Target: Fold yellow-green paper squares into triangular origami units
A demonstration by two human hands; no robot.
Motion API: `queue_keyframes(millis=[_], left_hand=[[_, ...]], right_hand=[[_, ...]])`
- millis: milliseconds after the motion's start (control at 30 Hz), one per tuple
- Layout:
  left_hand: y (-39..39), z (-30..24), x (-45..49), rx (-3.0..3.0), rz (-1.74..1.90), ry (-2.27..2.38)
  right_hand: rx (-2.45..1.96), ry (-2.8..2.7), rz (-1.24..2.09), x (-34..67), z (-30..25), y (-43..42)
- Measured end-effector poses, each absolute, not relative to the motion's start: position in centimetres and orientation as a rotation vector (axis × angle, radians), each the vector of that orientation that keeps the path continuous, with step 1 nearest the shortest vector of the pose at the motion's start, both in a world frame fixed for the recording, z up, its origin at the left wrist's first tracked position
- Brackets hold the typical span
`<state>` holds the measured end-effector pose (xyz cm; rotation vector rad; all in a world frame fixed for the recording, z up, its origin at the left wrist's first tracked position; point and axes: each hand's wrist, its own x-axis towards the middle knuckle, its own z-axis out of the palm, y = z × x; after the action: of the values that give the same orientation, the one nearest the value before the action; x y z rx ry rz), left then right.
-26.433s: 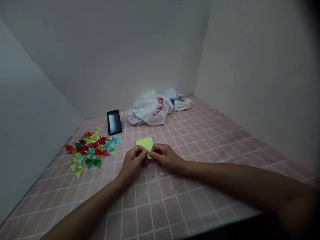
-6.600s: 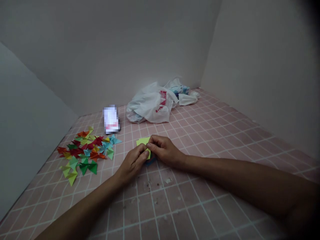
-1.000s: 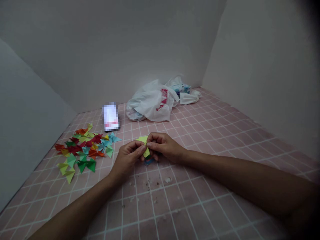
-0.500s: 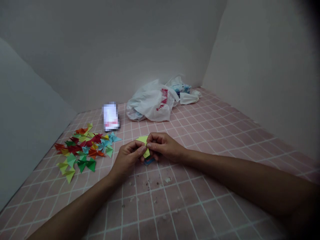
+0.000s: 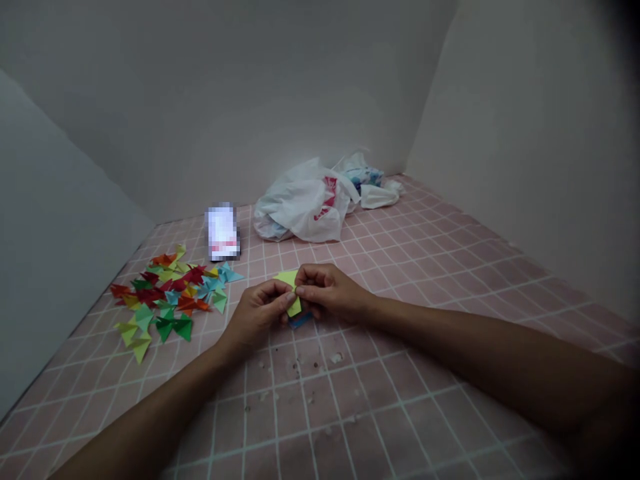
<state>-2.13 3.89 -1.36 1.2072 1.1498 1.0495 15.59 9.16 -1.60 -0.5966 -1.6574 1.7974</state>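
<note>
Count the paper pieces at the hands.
2: a yellow-green piece pinched between the left hand and right hand, and a blue piece on the tiles beneath them. The hands may hide others.

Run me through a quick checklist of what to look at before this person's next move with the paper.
1. left hand pinching the yellow-green paper: ok
2. right hand pinching the same paper from the other side: ok
3. Folds in the paper lined up: cannot tell, the fingers hide much of it
4. blue paper piece beneath the hands: cannot tell whether the paper or a hand touches it
5. pile of folded paper shapes sitting off to the left, apart from both hands: ok
</note>
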Motion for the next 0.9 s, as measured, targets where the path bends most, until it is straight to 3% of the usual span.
queue_keyframes(millis=[533, 733, 900], left_hand=[[3.55, -0.68, -1.73, 1.275, 0.862, 1.193], [3.58, -0.90, -1.78, 1.218, 0.925, 1.176], [3.62, -1.10, -1.74, 1.138, 1.042, 1.149]], right_hand=[[-0.629, -1.866, 1.520, 15.80, -1.61, 9.21], [-0.584, -1.612, 1.831, 15.60, -1.63, 9.28], [-0.552, -1.565, 1.880, 15.61, -1.43, 9.38]])
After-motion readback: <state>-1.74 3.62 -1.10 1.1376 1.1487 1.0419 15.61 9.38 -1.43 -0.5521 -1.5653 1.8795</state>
